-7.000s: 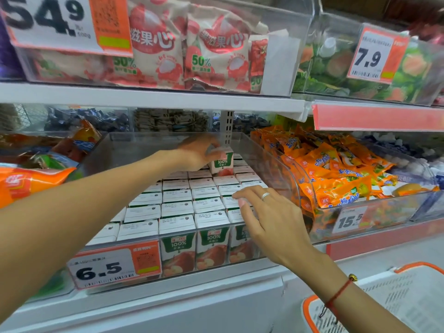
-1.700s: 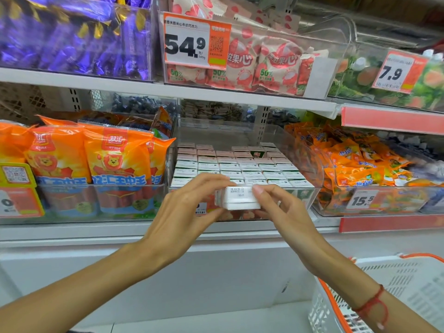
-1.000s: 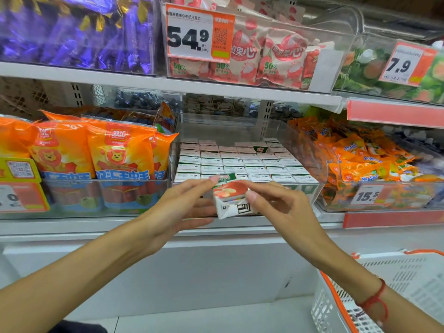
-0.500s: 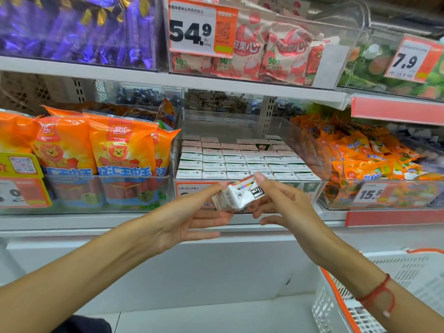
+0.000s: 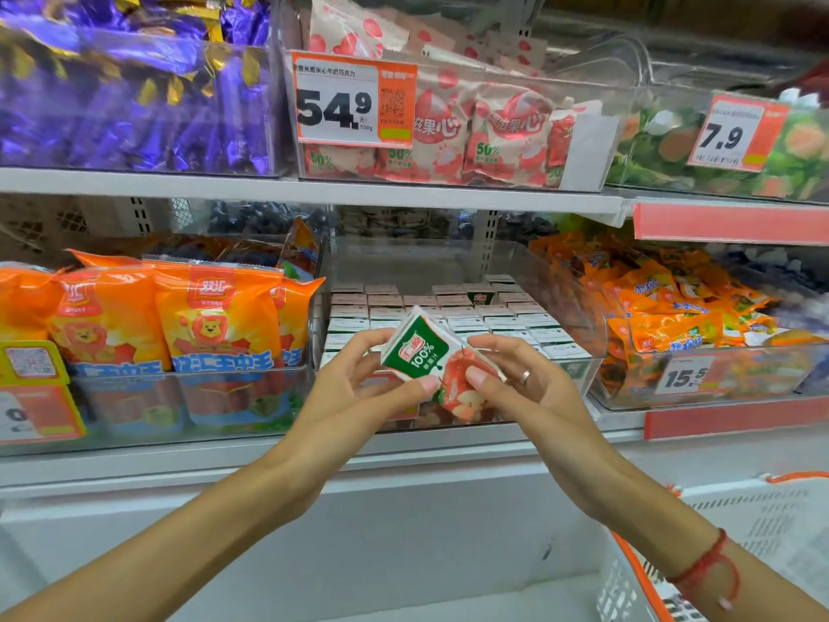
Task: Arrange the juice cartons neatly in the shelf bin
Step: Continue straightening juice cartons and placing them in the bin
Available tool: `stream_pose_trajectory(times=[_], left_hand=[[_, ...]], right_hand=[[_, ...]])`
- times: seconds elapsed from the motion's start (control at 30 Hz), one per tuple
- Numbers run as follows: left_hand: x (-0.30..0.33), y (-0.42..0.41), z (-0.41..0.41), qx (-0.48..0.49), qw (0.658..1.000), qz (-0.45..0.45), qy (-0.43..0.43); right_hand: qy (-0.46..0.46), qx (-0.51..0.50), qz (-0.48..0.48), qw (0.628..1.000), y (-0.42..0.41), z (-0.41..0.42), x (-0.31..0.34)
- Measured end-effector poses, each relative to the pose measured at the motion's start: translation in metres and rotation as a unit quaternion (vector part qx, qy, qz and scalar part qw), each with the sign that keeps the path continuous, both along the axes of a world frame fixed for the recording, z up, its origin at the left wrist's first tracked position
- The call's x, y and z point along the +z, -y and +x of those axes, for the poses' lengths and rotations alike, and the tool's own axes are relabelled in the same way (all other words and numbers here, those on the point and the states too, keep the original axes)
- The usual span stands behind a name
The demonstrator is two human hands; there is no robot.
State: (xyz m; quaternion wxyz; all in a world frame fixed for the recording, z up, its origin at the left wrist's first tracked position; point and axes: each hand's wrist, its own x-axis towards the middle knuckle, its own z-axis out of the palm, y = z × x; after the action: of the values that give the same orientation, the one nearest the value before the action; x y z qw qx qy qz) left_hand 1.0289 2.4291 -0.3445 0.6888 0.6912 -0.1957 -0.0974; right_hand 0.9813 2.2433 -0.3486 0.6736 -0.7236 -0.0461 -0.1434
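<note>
Bin [image 5: 556, 280] on the middle shelf already mostly in order: cartons [image 5: 489, 323] upright in tidy rows, white tops level; 1 near the back [image 5: 479, 294] sits proud with its green face showing, and 1 carton [image 5: 433, 359] is out in front of the bin, so by my reckoning placing it and seating the proud one remain. Held carton small, tilted, green panel reading 100% above a red apple picture; left hand [image 5: 354, 388] and right hand [image 5: 516, 383] both pinch it, fingers curled round its edges.
</note>
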Motion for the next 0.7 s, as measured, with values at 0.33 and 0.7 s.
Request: stream_pose_trajectory(times=[0.33, 0.7], left_hand=[[0.009, 0.028, 0.039, -0.054, 0.995, -0.022, -0.085], [0.023, 0.115, 0.159, 0.097, 0.988, 0.074, 0.097]], right_hand=[[0.021, -0.028, -0.053, 0.998, 0.039, 0.039, 0.006], [-0.016, -0.135, -0.586, 0.799, 0.096, 0.078, -0.017]])
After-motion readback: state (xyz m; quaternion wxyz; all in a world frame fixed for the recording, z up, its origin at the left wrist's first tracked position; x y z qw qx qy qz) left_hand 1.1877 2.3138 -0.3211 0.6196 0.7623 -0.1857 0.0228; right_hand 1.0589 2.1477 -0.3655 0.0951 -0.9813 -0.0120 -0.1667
